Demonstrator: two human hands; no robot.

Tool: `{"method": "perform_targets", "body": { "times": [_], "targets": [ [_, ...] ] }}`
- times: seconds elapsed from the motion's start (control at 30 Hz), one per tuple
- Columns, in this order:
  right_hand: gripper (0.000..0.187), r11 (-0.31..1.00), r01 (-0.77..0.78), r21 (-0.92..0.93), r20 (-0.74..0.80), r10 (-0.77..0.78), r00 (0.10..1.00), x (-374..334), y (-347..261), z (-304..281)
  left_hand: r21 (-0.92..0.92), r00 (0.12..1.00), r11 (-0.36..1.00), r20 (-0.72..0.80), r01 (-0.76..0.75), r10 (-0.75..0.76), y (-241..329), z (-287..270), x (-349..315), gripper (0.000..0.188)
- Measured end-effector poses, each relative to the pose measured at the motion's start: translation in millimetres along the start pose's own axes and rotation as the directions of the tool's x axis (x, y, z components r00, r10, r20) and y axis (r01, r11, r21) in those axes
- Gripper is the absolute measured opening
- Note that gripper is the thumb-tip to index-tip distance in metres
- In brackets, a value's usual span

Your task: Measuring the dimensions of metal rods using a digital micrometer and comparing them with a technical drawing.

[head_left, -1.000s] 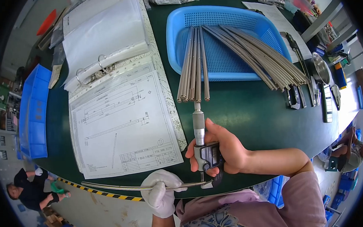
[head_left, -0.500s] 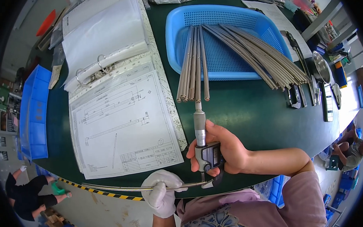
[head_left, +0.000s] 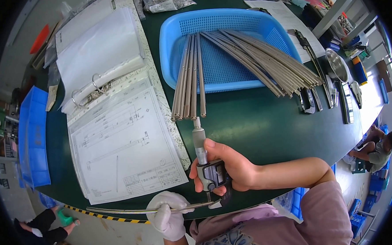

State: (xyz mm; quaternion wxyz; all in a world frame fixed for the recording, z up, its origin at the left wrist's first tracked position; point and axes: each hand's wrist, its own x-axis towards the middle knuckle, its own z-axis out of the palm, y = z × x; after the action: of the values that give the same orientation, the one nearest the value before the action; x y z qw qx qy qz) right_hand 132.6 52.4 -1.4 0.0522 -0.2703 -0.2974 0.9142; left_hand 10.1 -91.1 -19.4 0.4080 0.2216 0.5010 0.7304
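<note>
Grip of my gloved left hand [head_left: 167, 216] closed round slim metal rod [head_left: 118, 211], held crosswise by near edge of table [head_left: 258, 128]. Bare right hand [head_left: 229, 167] clasps digital micrometer [head_left: 213, 174], fingers wrapped round; rod's right end at measuring gap, contact I cannot tell.

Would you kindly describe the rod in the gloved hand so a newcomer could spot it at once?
Find the green table, then its near edge below the open binder. There the white-gloved left hand holds the slim metal rod sideways, its right end at the micrometer in the bare right hand. Only this rod is held; the other rods lie bunched across the blue basket.
</note>
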Motion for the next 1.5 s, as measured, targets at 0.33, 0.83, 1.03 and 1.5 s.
{"method": "perform_targets", "body": {
  "times": [0.33, 0.83, 1.03, 1.5],
  "targets": [
    [0.065, 0.999, -0.024, 0.047, -0.039, 0.026, 0.999, 0.2, -1.0, -0.2, -0.022, 1.0, 1.0, -0.018, -0.016, 0.015, 1.4, 2.3, 1.0, 0.029],
    [0.063, 0.999, 0.033, -0.019, -0.051, -0.034, 0.998, -3.7, 0.4, -1.2, 0.001, 0.999, 1.0, -0.031, -0.029, 0.029, -0.9, 4.9, 0.2, 0.03],
    [0.06, 0.999, 0.041, 0.033, -0.046, -0.04, 0.998, -2.8, 0.3, -3.2, 0.001, 1.0, 1.0, -0.02, -0.018, 0.018, -1.4, 6.4, 2.3, 0.03],
    [0.058, 0.996, 0.018, 0.083, 0.013, -0.019, 1.0, -5.3, 7.4, -8.8, -0.111, 0.991, 0.985, 0.051, 0.132, -0.127, 3.7, -7.2, -3.0, 0.026]
  ]
}}
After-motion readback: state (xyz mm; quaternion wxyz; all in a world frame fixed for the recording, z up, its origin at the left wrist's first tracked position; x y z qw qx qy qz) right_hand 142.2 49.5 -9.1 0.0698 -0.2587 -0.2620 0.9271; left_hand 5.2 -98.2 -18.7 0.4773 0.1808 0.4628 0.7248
